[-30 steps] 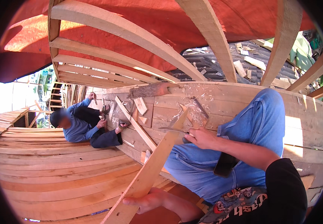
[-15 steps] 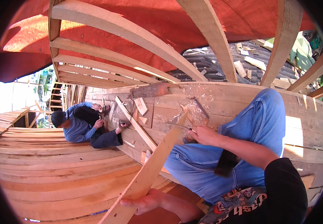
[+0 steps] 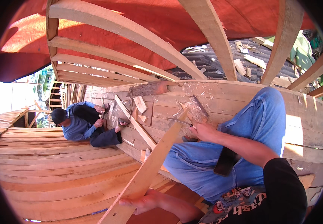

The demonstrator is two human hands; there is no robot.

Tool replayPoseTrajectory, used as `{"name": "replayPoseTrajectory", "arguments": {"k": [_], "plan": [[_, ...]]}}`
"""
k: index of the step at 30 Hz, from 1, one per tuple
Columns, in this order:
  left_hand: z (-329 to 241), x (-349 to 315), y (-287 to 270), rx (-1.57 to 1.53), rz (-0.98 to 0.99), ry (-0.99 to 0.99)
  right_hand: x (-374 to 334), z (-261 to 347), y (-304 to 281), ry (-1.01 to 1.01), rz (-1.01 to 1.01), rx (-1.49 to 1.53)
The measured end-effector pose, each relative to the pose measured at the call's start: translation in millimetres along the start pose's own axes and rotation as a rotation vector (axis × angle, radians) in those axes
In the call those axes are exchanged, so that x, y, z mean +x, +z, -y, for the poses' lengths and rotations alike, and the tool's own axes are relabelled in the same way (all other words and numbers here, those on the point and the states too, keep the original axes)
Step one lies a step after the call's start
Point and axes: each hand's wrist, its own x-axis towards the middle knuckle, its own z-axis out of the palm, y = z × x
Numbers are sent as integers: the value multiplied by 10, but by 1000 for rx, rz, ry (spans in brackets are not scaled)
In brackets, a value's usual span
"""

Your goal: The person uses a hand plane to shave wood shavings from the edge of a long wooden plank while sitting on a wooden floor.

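A long, tapering wooden board [image 3: 152, 160] slants across my front, its narrow end pointing away over the planks. My left hand [image 3: 144, 201] is closed around its wide near part, thumb on top. In my right hand [image 3: 203, 131] is the dark handle of a knife [image 3: 180, 121]. The thin blade lies across the board close to its narrow end; whether it bites into the wood I cannot tell. Wood shavings [image 3: 197, 112] lie around that end. A dark phone-like slab [image 3: 225, 162] rests on my jeans.
To the left another person [image 3: 77, 125] in a blue top sits working with both hands. Between us lie a narrow wooden strip [image 3: 135, 123] and offcuts [image 3: 140, 104]. Curved wooden ribs [image 3: 127, 31] rise ahead, before an orange tarp [image 3: 146, 15]. Planking [image 3: 56, 168] covers the lower left.
My right hand and the knife have shifted slightly farther away along the board. The board and my left hand have hardly moved.
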Motion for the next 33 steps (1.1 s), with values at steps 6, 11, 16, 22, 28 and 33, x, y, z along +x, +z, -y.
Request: {"name": "replayPoseTrajectory", "arguments": {"k": [6, 11, 16, 22, 28, 33], "plan": [[138, 121, -148, -53, -18, -9, 81, -69, -57, 14, 1, -59], [136, 134, -181, -47, -5, 20, -100, 181, -2, -129, 45, 17], [101, 97, -68, -66, -6, 14, 41, -102, 57, 43, -54, 73], [107, 70, -112, -78, 27, 11, 30, -188, -5, 35, 10, -3], [-8, 57, 20, -74, -67, 15, -200, 276, -9, -115, 84, 101], [-51, -5, 95, -78, -51, 36, -188, 215, -235, 32, 54, 40]]}}
